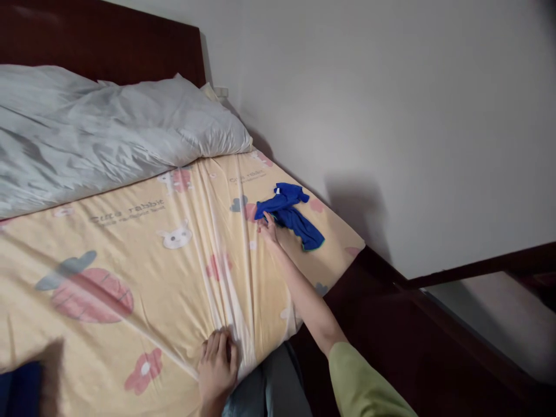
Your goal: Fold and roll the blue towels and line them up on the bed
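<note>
Through the head camera I have both of the person's bare hands in view over a bed. The right hand [268,230], its arm coming out of a green sleeve [367,385], reaches out to a blue garment [290,213], and its fingertips touch the near left end of the cloth; the fingers are partly bent, and I cannot tell whether they pinch the fabric or merely rest against it. The garment lies crumpled on the yellow sheet [186,289], near the bed's right edge. The left hand [218,362] lies palm down at the near edge of the sheet, fingers close together and slightly curled, where long creases converge; I cannot tell if it grips any fabric. For writing, I can read "Cute rabbit" printed on the sheet left of the creases, with a smaller line below too blurred for me to make out. The same words appear again, fainter, between the garment and the grey quilt [130,127]. The garment shows a small white tag [278,190], but I can read nothing on it.
</note>
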`<state>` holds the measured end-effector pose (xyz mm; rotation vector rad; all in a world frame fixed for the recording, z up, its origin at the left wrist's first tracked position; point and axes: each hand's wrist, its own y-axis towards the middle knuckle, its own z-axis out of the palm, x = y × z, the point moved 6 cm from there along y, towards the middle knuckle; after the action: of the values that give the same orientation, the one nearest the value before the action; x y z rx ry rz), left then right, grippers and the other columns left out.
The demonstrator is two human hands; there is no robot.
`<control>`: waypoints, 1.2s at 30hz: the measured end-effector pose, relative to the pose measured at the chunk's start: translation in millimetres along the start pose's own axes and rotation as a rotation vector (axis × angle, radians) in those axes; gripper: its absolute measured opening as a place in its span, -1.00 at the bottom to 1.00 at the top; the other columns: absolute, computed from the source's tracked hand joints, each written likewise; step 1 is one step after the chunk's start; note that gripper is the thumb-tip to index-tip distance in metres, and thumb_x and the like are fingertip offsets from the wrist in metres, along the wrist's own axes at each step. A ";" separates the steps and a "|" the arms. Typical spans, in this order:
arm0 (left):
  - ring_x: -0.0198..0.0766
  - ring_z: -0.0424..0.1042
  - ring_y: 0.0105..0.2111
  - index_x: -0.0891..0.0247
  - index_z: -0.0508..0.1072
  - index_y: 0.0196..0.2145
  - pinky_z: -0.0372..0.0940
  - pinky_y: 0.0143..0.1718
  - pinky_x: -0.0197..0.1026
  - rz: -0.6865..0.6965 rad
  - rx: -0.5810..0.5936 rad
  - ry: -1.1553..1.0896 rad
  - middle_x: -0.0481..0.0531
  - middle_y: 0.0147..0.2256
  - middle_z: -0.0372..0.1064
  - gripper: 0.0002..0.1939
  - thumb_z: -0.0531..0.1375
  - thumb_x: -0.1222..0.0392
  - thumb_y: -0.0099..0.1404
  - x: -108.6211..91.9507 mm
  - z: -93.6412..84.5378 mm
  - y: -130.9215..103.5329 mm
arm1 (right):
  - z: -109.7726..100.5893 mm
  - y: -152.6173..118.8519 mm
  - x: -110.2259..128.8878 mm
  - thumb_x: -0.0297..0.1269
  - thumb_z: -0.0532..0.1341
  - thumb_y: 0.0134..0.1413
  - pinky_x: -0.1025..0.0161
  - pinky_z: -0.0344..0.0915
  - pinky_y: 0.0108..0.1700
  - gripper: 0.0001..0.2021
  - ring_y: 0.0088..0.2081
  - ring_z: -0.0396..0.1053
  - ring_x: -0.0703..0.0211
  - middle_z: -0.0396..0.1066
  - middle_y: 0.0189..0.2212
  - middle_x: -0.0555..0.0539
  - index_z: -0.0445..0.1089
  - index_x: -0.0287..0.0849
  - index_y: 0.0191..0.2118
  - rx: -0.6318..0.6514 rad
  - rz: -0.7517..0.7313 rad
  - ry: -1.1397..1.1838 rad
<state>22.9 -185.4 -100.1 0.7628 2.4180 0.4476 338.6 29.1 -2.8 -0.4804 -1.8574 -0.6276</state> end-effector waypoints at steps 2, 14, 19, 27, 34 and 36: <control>-0.07 0.46 -0.15 0.21 0.43 -0.17 0.27 -0.10 -0.06 0.002 -0.001 0.006 0.12 -0.25 0.47 -0.83 0.03 0.21 0.46 -1.2 -1.7 0.5 | 0.5 -62.0 8.6 -0.15 0.18 0.25 0.28 0.45 -0.32 -0.43 -0.29 0.39 0.19 0.31 0.21 -0.29 0.34 -0.22 0.32 0.137 0.027 0.173; 0.09 0.46 -0.10 0.26 0.51 -0.17 0.30 -0.02 0.07 -0.050 0.118 -0.006 0.25 -0.21 0.49 -0.75 0.10 0.22 0.25 13.9 17.6 -18.3 | -120.1 -470.0 -77.0 0.11 0.53 -0.17 0.20 0.53 -0.20 -0.54 -0.20 0.55 -0.02 0.57 -0.18 -0.24 0.65 -0.21 -0.30 -0.190 0.572 0.205; 0.17 0.41 0.01 0.24 0.49 -0.18 0.27 0.07 0.14 -0.193 0.227 -0.141 0.30 -0.11 0.47 -0.73 0.12 0.13 0.20 15.9 17.0 -9.2 | -116.2 -461.5 -52.3 0.05 0.48 -0.10 0.26 0.47 -0.31 -0.62 -0.35 0.49 0.12 0.55 -0.27 -0.19 0.62 -0.21 -0.35 -0.120 0.495 0.182; 0.08 0.43 -0.18 0.19 0.42 -0.36 0.27 0.04 0.16 -0.549 0.039 -0.566 0.22 -0.31 0.44 -0.63 0.07 -0.17 0.28 6.2 -17.1 -2.8 | -114.4 -462.9 -37.8 0.08 0.40 -0.06 0.31 0.31 -0.44 -0.62 -0.51 0.32 0.22 0.39 -0.55 -0.01 0.45 -0.18 -0.43 -0.064 0.366 0.149; -0.10 0.48 -0.32 0.30 0.49 -0.09 0.36 -0.24 -0.11 -0.813 0.062 -0.967 0.10 -0.34 0.52 -0.26 0.17 -0.45 0.14 -3.7 -47.7 -30.2 | -94.9 -489.9 -18.5 0.02 0.46 -0.14 0.33 0.27 -0.43 -0.63 -0.52 0.29 0.27 0.40 -0.53 0.02 0.41 -0.16 -0.42 0.333 0.256 0.201; -0.10 0.48 -0.33 0.30 0.52 -0.16 0.35 -0.26 -0.14 -0.777 0.091 -0.874 0.11 -0.36 0.52 -0.32 0.31 -0.38 0.03 -12.0 -67.6 -35.7 | -84.5 -504.6 -13.3 -0.02 0.45 -0.14 0.34 0.26 -0.42 -0.66 -0.52 0.30 0.27 0.40 -0.55 0.03 0.42 -0.17 -0.43 0.483 0.243 0.194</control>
<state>-24.4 -230.2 -58.4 -0.0288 1.6950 -0.2714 104.6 -417.9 -89.0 -0.3033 -1.6589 -0.0505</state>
